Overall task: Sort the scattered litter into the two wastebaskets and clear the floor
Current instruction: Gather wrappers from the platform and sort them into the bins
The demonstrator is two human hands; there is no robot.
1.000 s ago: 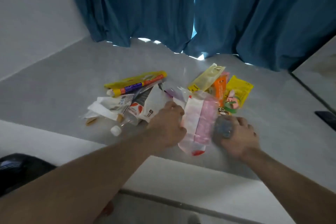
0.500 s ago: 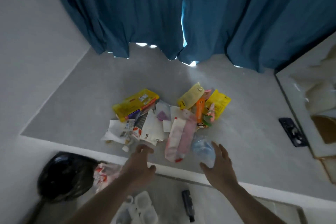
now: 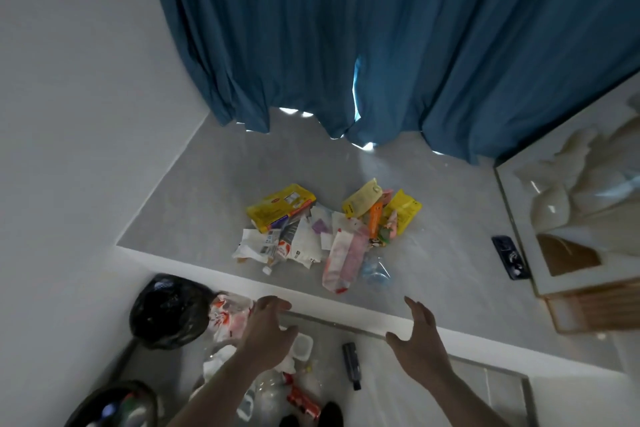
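wrappers and packets (image 3: 332, 232) lie heaped on the raised grey floor. more litter (image 3: 277, 388) is strewn below, beside a black-bagged wastebasket (image 3: 166, 312).

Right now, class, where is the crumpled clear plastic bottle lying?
In the head view, the clear plastic bottle lies on the raised grey floor, right of the pink-and-white wrapper, just beyond the white step edge.

Both forearms reach forward; left hand (image 3: 266, 334) and right hand (image 3: 417, 345) spread, empty.
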